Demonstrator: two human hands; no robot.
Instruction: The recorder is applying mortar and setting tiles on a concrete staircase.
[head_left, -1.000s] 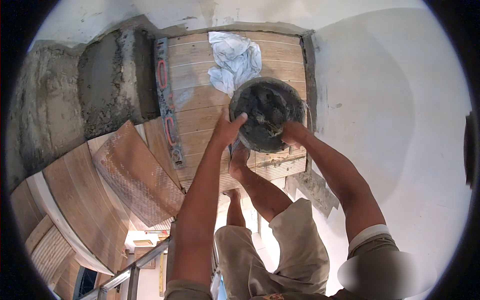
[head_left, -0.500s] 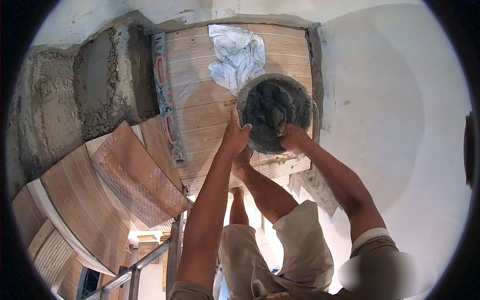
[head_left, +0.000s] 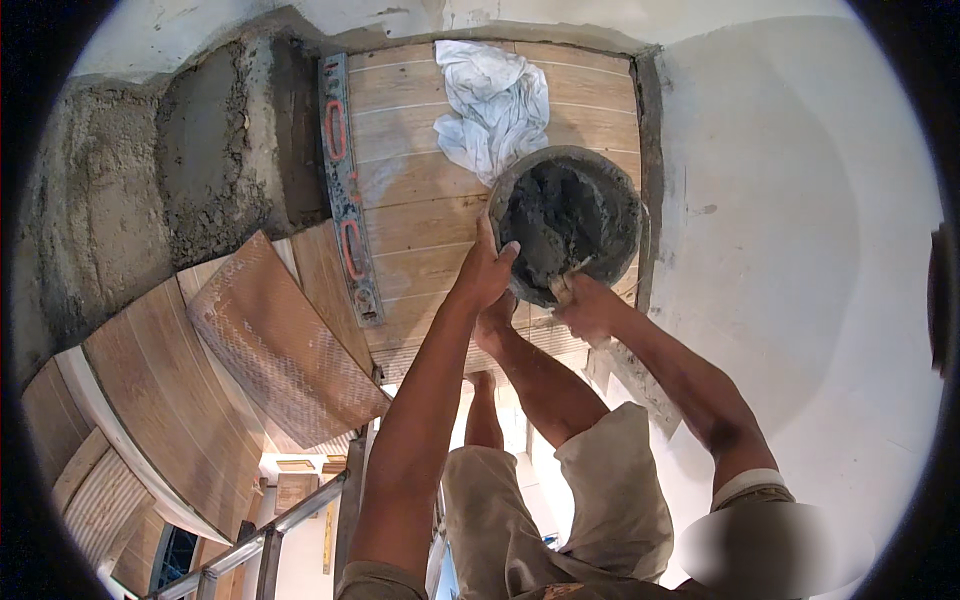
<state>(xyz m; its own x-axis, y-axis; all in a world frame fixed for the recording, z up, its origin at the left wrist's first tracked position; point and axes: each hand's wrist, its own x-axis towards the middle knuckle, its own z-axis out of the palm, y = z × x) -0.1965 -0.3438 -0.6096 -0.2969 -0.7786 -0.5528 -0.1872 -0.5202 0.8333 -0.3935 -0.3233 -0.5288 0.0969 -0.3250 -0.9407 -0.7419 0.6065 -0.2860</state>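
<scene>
A round, mortar-caked bucket (head_left: 560, 157) stands on the wood-look tiled surface, with dark grey wet mortar (head_left: 545, 205) inside. My left hand (head_left: 487, 270) grips its left rim, thumb over the edge and fingers along the outer wall. At the near side of the bucket, my right hand (head_left: 588, 308) is closed round the handle (head_left: 560, 288) of a small tool, likely a trowel. The tool's working end is hidden in the mortar. Just beyond the bucket lies a crumpled white cloth (head_left: 490, 105).
A spirit level (head_left: 347, 190) lies along the left tile edge, beside rough mortar-covered steps (head_left: 205, 140). A loose brown tile (head_left: 285, 345) rests askew at lower left, above a metal rail (head_left: 255, 550). A plastered wall (head_left: 780, 220) closes the right side. My bare foot (head_left: 495, 325) is near the bucket.
My right hand has drawn the tool back toward the bucket's near rim. My left hand still grips the rim. The whole view has shifted slightly.
</scene>
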